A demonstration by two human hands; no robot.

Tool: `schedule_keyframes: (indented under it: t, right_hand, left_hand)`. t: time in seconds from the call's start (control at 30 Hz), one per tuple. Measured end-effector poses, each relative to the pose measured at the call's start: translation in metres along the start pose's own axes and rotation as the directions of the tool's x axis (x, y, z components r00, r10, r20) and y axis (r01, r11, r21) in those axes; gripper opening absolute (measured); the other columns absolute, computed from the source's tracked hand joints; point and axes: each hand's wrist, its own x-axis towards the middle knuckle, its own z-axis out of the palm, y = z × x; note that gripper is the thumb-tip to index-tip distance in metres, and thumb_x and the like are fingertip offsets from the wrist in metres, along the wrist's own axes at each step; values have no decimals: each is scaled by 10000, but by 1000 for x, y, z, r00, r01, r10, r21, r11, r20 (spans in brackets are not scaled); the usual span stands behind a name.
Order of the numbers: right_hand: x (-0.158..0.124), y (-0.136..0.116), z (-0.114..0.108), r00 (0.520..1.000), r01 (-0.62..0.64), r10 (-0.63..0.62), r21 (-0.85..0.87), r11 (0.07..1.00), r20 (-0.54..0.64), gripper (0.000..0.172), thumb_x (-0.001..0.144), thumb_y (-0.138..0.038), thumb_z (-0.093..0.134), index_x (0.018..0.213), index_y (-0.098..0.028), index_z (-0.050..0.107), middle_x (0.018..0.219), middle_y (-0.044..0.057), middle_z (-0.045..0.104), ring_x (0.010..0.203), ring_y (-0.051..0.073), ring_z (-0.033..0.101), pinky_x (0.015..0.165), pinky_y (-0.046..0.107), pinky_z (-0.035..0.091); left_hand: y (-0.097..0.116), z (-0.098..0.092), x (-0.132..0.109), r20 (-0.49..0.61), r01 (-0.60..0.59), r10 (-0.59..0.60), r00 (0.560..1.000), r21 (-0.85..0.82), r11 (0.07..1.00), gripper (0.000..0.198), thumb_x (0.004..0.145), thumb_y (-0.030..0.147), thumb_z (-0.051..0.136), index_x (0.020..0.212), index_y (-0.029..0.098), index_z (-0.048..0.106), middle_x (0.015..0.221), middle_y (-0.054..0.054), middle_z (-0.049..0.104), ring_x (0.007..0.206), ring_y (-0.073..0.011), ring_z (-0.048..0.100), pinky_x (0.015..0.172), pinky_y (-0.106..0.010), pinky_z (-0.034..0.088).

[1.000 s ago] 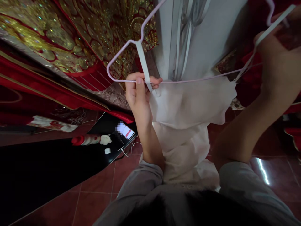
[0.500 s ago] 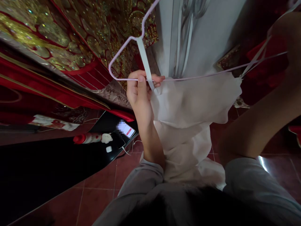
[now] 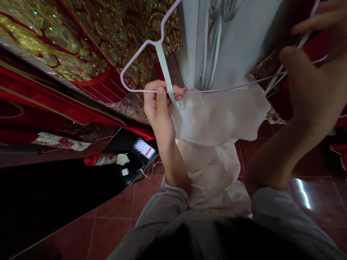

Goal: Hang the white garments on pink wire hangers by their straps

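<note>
My left hand (image 3: pixel 159 104) is closed on the bottom bar of a pale pink clothes hanger (image 3: pixel 132 65), thumb in front and fingers behind. A white strap (image 3: pixel 164 68) loops over the hanger's left shoulder and runs down past these fingers. Below the bar hangs a cream sleeveless garment (image 3: pixel 217 115), its upper edge close to the bar. My right hand (image 3: pixel 317 68), partly cut off by the frame edge, is at the hanger's right end with thumb and fingers apart. The garment's other straps (image 3: pixel 275 81) slant up towards it, and part of the hanger passes behind that hand.
Red and gold sequined garments (image 3: pixel 103 43) hang at the left. Behind the hanger is a pale panel (image 3: pixel 244 43) with white straps in front. On a black table (image 3: pixel 67 187) lie a lit phone (image 3: pixel 146 148), a red-capped bottle (image 3: pixel 100 159) and a small white case (image 3: pixel 125 172).
My right hand has come lower and further into view, its thumb and fingers now apart. The hanger and garment have shifted slightly left with my left hand, which keeps its grip.
</note>
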Motion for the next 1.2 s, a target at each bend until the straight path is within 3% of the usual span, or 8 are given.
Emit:
schedule_keyframes:
  t: [0.1,0.17,0.27,0.37,0.47,0.77,0.97,1.2]
  right_hand:
    - [-41,12,17,912,411,-408,-146,900,48,342,918,-159,713,1151,-395,794,1358,-115,686,1448,171,551,1372,380,319]
    - [-72,24,35,913,386,-378,29,922,-154,295,944,-148,668,1086,-365,809,1243,-80,753,1301,165,666,1358,434,345]
    - [-109,41,61,918,219,-123,225,949,-377,182,888,-162,692,911,-304,804,980,-33,758,1045,153,718,1116,417,579]
    - [-117,53,74,989,-23,78,382,924,-128,260,799,-273,806,1056,-306,785,1004,-12,762,879,163,726,866,398,657]
    - [-106,57,71,982,-191,147,582,790,123,575,689,-405,861,1246,-402,718,1276,-38,743,1104,187,737,1009,428,636]
    - [-83,54,66,919,-394,271,702,593,287,498,598,-522,810,1081,-451,711,1271,-83,726,1385,258,614,1260,513,483]
    - [-77,66,68,964,-260,72,847,464,257,443,781,-585,665,1184,-402,648,1257,-38,696,1339,220,637,1194,540,523]
    - [-86,66,75,927,-376,189,788,487,325,429,732,-563,679,1101,-367,579,1141,-12,693,1262,254,650,1005,510,596]
  left_hand:
    - [-1,1,-1,24,-23,24,999,-62,998,174,1116,306,525,970,248,599,830,-14,722,846,-200,750,856,-335,590]
    - [-2,2,-2,31,-24,27,999,-90,996,166,1113,282,521,977,247,609,832,-17,726,859,-206,755,857,-342,588]
    - [1,3,-3,19,-11,12,1000,-60,998,153,1108,280,523,978,256,600,833,-18,723,885,-215,763,825,-338,584]
    - [4,7,-4,5,0,0,1000,-23,1000,164,1117,262,492,977,245,575,851,-18,719,908,-195,764,846,-319,579]
    - [5,11,-6,-18,0,0,1000,7,1000,184,1117,215,453,964,239,554,865,-19,723,916,-179,762,835,-296,580]
    - [0,4,-8,-2,11,-11,1000,-38,999,133,1047,320,687,1077,199,733,985,-56,783,878,-177,742,894,-317,579]
    - [-5,0,-6,-9,-24,24,1000,-40,999,158,1081,248,616,1062,238,772,955,-27,800,821,-167,721,851,-311,574]
    - [34,-16,-17,113,-104,61,992,431,896,410,1111,410,543,908,176,812,910,-84,747,924,-230,679,922,-364,524]
